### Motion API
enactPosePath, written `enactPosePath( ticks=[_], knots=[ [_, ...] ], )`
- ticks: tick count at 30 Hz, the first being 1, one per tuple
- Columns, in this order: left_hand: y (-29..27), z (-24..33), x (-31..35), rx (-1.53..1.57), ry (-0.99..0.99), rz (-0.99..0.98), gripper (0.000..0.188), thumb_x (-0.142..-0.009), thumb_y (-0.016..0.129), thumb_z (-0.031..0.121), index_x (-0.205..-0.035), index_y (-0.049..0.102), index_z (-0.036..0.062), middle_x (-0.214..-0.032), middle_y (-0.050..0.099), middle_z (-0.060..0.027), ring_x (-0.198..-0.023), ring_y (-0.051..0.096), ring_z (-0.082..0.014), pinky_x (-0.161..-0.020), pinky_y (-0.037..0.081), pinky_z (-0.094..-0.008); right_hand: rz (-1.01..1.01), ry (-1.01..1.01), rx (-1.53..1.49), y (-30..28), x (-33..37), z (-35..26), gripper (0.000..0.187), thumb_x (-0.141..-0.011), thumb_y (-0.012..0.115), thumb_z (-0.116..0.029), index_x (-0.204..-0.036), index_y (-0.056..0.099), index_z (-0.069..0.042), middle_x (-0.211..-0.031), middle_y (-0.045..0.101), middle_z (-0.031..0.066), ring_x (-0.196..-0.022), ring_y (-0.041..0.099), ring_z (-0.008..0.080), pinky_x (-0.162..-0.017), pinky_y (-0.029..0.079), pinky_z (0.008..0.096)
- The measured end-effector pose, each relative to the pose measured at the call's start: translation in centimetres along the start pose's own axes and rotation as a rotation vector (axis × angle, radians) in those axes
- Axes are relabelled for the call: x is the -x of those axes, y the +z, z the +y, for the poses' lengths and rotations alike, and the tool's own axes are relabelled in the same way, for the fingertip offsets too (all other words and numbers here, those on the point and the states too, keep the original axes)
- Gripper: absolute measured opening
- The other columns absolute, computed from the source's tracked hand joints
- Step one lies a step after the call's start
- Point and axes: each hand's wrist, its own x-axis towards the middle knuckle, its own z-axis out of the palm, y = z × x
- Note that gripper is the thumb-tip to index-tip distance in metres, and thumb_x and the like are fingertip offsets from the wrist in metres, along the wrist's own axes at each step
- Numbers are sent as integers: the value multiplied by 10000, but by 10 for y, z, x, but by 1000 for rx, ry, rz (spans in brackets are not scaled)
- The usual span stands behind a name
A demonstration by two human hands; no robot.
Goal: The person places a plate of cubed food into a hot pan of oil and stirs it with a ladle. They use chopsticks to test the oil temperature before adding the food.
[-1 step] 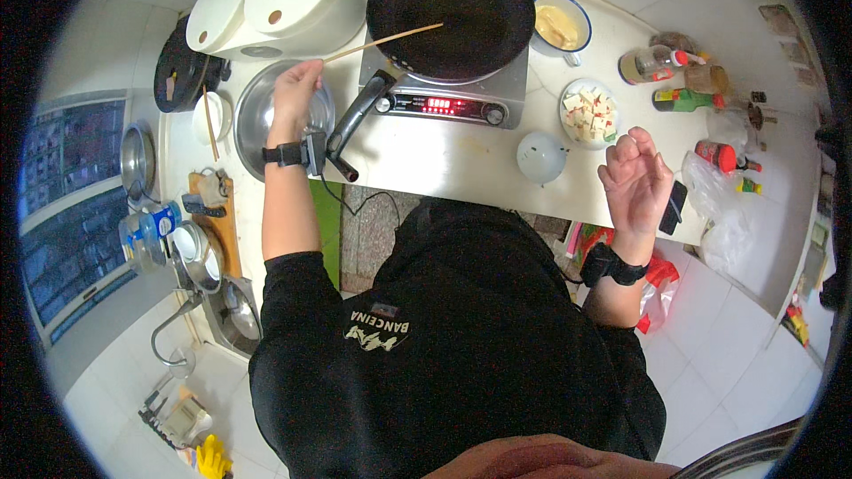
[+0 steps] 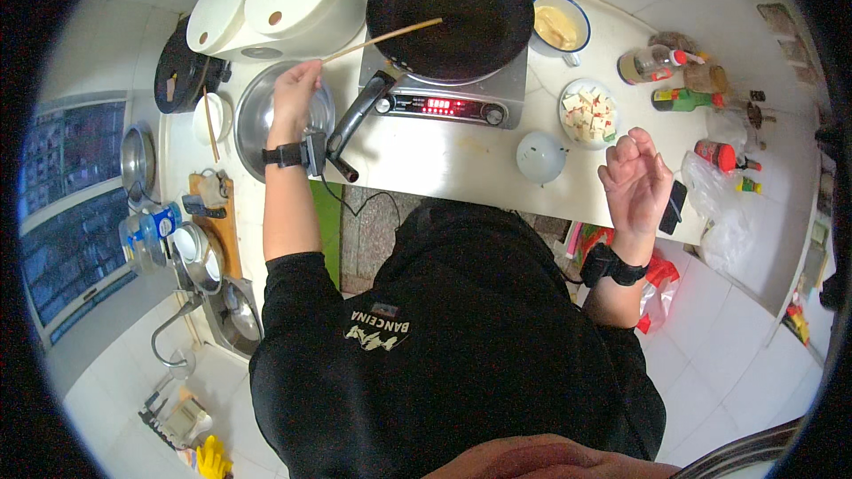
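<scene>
L hand w/ chopstick(s), 1 or 2 unclear

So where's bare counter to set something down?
Widest bare counter: front strip bordered by the cooktop, pan handle and pale bowl. Crowded: right side, with bottles; left, with the steel bowl beneath the left hand.

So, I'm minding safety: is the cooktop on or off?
On: the cooktop has a lit red display. Whether it's heating, I cannot tell.

Left hand between ten and eleven o'clock, fingertips pinched; right hand near three o'clock, fingers loosely curled.
</scene>
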Motion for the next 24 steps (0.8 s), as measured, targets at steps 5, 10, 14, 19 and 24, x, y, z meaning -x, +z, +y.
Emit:
enactPosePath(
  ticks=[5, 10, 14, 19, 24],
  knots=[
    [-4, -2, 1, 13, -18, 1, 166, -957, 675, 202, -992, 689, 41, -765, 610, 42, -651, 509, -57, -593, 395, -191, 29, -16, -2, -1, 7, -1, 446, -980, 493, -400, -1259, 537, -55, -902, 535, 31, -680, 443, 117, -573, 357, 250],
    [-7, -6, 2, 21, -17, -1, 173, -955, 680, 203, -1001, 689, 37, -780, 618, 37, -653, 512, -60, -588, 396, -194, -3, -20, 8, 0, 7, -2, 438, -984, 496, -393, -1261, 539, -56, -906, 542, 31, -669, 444, 115, -572, 352, 249],
    [-8, -8, 3, 59, 11, 14, 157, -953, 678, 177, -1001, 688, 28, -795, 625, 28, -660, 519, -65, -612, 407, -200, -23, -10, 6, 1, 4, -2, 435, -987, 496, -392, -1258, 542, -55, -902, 543, 21, -673, 451, 115, -572, 347, 246],
    [-11, -9, 4, 46, 14, -10, 234, -931, 708, 177, -1061, 687, -17, -802, 636, 11, -684, 548, -63, -628, 443, -190, 39, -6, 15, 3, 1, 0, 423, -991, 480, -388, -1246, 537, -55, -904, 542, 15, -678, 448, 112, -576, 349, 244],
    [-9, -8, 4, 58, -13, -8, 250, -927, 715, 185, -1062, 685, -23, -799, 628, 12, -689, 540, -64, -634, 445, -192, 48, 4, 19, 5, 0, 0, 423, -986, 476, -386, -1245, 528, -56, -899, 518, 9, -687, 438, 109, -586, 351, 241]
  ],
)
